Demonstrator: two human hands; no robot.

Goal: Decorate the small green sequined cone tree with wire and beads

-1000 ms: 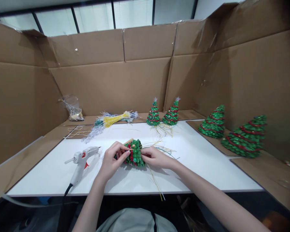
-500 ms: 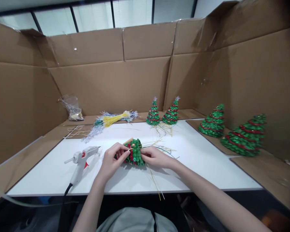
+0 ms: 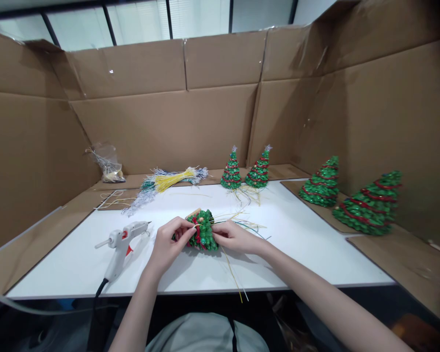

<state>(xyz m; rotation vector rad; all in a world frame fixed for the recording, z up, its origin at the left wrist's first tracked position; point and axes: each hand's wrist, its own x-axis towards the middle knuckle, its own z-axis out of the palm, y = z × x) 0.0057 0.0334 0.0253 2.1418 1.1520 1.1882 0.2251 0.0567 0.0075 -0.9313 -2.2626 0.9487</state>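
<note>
A small green cone tree [image 3: 204, 235] with red trim lies tilted on the white table [image 3: 300, 244], held between both hands. My left hand [image 3: 168, 244] grips its left side, thumb and forefinger pinched at the top edge. My right hand [image 3: 233, 237] is closed on its right side, where thin yellow and green wires [image 3: 231, 271] stick out toward the table's front edge.
A white glue gun [image 3: 122, 240] lies left of my hands, cord running off the front edge. Bundles of yellow, green and silver wires [image 3: 168, 180] and a plastic bag [image 3: 108, 164] lie at the back. Two small trees [image 3: 245, 172] and two larger ones [image 3: 348, 198] stand right. Cardboard walls surround.
Both hands and the tree have stayed almost in place; my left fingers shifted slightly at the tree's top. The view has dipped a little.
</note>
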